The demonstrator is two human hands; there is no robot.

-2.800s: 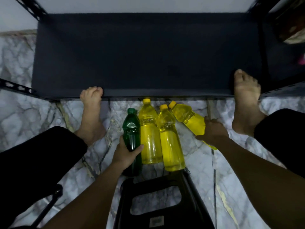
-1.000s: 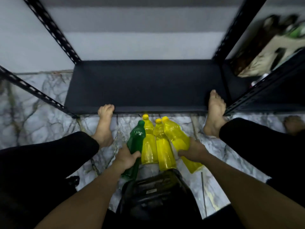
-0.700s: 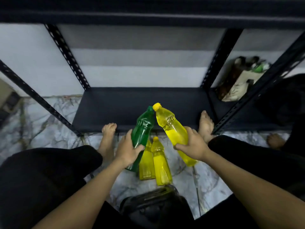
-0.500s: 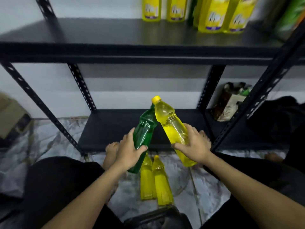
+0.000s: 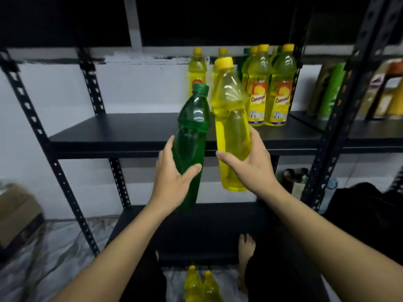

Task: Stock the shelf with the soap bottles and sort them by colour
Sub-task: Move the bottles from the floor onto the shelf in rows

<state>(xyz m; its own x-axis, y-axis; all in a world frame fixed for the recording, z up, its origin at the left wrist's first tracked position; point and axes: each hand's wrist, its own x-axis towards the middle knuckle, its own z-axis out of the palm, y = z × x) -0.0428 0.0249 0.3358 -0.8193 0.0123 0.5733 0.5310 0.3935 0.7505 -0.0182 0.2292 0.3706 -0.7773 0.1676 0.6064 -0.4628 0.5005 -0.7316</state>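
Note:
My left hand (image 5: 172, 182) grips a green soap bottle (image 5: 192, 131) by its lower body, tilted slightly right. Beside it my right hand (image 5: 250, 168) grips a yellow soap bottle (image 5: 232, 125), nearly upright. Both are held in the air in front of the middle shelf board (image 5: 122, 131) of a black metal rack. Several yellow labelled bottles (image 5: 268, 88) stand at the right of that board, with a green one partly hidden behind them. Two more yellow bottles (image 5: 200, 285) lie on the marble floor below.
The bottom shelf board (image 5: 196, 232) is dark and bare. A neighbouring rack (image 5: 370, 127) on the right holds green and yellow packages (image 5: 331, 90). A cardboard box (image 5: 17, 212) sits on the floor at left. My bare foot (image 5: 246, 249) is by the bottom shelf.
Both hands lifted the green and yellow bottles from the floor up to the height of the middle shelf. My view has tilted upward from the floor to the rack.

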